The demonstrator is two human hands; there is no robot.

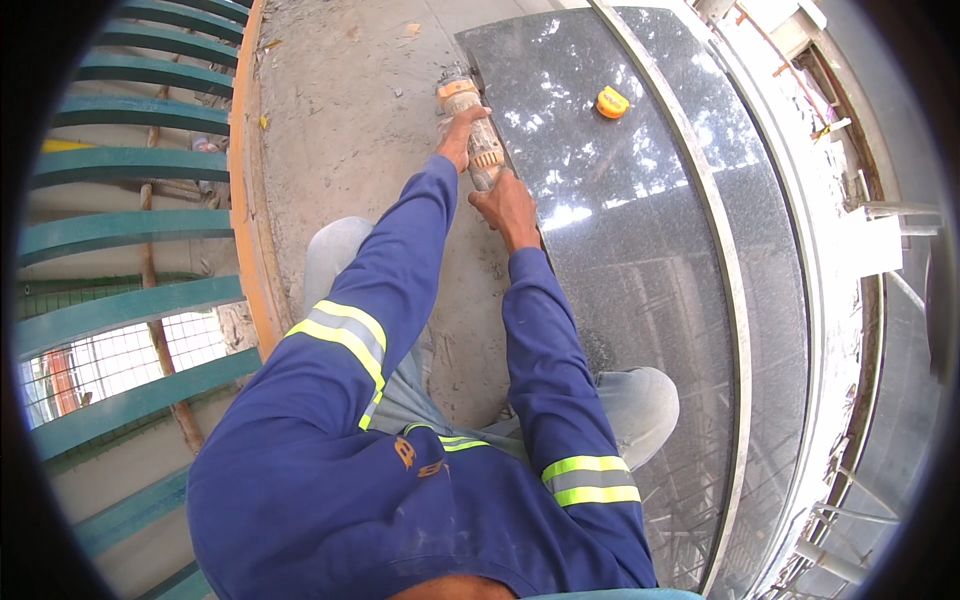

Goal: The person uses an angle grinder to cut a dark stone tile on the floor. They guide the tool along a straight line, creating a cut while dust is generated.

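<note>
A dusty power tool with orange parts, which looks like an angle grinder [482,138], lies along the left edge of a dark polished stone slab [600,260]. My left hand [461,138] is wrapped round its body behind the head. Closer to me, my right hand [510,210] grips its rear end. The tool's head is at the slab's edge near the far left corner; its disc cannot be made out. On the slab, to the right of the tool, sits a yellow and orange tape measure [611,102].
A long, pale straight bar [712,210] runs lengthwise over the slab. Dusty concrete [330,130] extends on the left up to an orange edge [245,180], with green slats [130,165] beyond. My bent knees flank the work; one is over the slab.
</note>
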